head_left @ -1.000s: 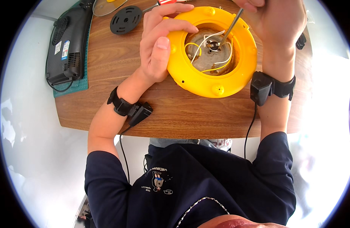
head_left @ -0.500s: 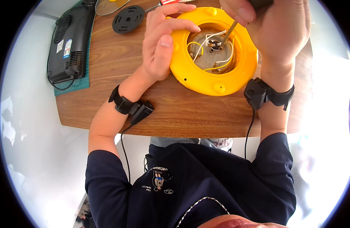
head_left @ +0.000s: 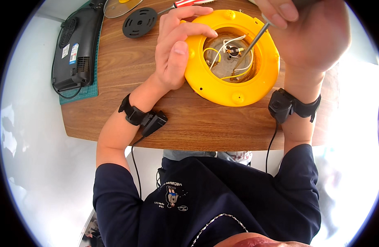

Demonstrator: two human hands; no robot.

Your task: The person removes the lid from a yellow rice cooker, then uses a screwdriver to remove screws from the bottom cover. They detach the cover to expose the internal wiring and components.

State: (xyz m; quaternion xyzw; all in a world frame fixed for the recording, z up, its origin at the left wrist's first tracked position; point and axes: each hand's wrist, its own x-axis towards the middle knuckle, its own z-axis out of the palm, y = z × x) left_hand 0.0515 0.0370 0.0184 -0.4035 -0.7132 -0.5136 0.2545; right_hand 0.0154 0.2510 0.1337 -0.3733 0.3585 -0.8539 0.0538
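A round yellow appliance housing sits on the table with its opening facing up. Inside it, white and yellow wires run over a metal floor around a small dark central part. My left hand holds the housing's left side, index finger over the rim and thumb against the edge. In my right hand is a screwdriver, its handle mostly hidden by my fingers. The shaft slants down into the opening, its tip by a wire terminal at the lower part of the metal floor.
A black slotted disc lies left of the housing, beside a red-handled screwdriver. Farther left, a black vented appliance rests on a green cutting mat. A glass lid is at the back. Cabled black devices are strapped to both wrists.
The screwdriver tip has moved from beside the central part to the terminal lower in the housing. My right hand shifted rightward; the housing tilted or slid slightly, while my left hand kept its hold.
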